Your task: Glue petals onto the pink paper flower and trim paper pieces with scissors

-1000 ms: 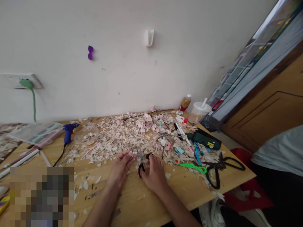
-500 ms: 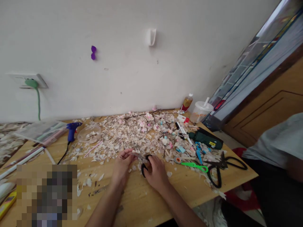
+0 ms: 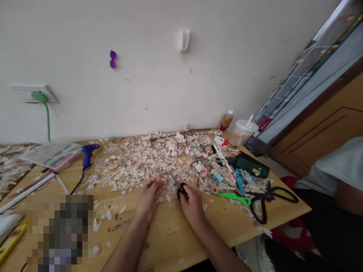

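My right hand (image 3: 193, 206) is wrapped round the black handles of a small pair of scissors (image 3: 175, 179). Its handle loops are close together, and the blade points up and left over a heap of pale, dried petal-like flakes (image 3: 141, 160). Just left of the scissors, my left hand (image 3: 149, 196) has its fingers drawn together in a pinch at the heap's near edge. Whatever lies between those fingertips is too small to make out. Beyond both hands, a thin branch with pink and white blossoms (image 3: 179, 138) rests on the flakes.
At right lie green-handled scissors (image 3: 235, 198), large black-handled scissors (image 3: 259, 206), a dark green pouch (image 3: 251, 166), a lidded cup (image 3: 242, 132) and a bottle (image 3: 226, 121). At left are a blue glue gun (image 3: 87, 154) and a clear dish (image 3: 108, 159). Someone sits at far right.
The scissors' handles have come together, and the blade has swung from pointing at my left hand to pointing up and away from it. My left fingers have curled in.
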Motion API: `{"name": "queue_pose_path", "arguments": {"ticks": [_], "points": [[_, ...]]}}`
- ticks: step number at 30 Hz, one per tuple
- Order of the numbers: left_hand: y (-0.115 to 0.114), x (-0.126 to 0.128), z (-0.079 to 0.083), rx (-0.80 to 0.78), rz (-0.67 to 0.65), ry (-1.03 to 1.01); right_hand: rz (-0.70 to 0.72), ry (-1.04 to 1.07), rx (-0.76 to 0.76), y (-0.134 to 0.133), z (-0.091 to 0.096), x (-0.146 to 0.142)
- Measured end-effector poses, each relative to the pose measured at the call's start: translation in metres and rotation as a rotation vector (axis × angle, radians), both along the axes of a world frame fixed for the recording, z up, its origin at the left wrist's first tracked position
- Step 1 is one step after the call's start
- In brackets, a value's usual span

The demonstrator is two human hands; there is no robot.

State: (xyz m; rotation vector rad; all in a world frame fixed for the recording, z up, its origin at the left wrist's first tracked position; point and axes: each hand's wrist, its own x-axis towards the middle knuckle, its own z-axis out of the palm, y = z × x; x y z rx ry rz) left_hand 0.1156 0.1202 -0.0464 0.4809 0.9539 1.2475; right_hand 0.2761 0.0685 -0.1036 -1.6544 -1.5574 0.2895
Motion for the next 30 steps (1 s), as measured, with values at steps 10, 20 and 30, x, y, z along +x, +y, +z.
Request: {"name": "queue_pose_path", "arguments": {"ticks": [10,20,30], "points": [[-0.001,-0.002,-0.003,0.012,-0.039,-0.035,-0.063,-0.009,0.171,0.001,-0.004,-0.003],[0.000,0.001,-0.001,0.025,-0.015,0.003,0.031,-0.103,0.131,-0.009,0.011,-0.008],[0.000,0.003,-0.006,-0.099,-0.023,-0.001,0.043,-0.107,0.089,-0.009,0.017,-0.008]]}}
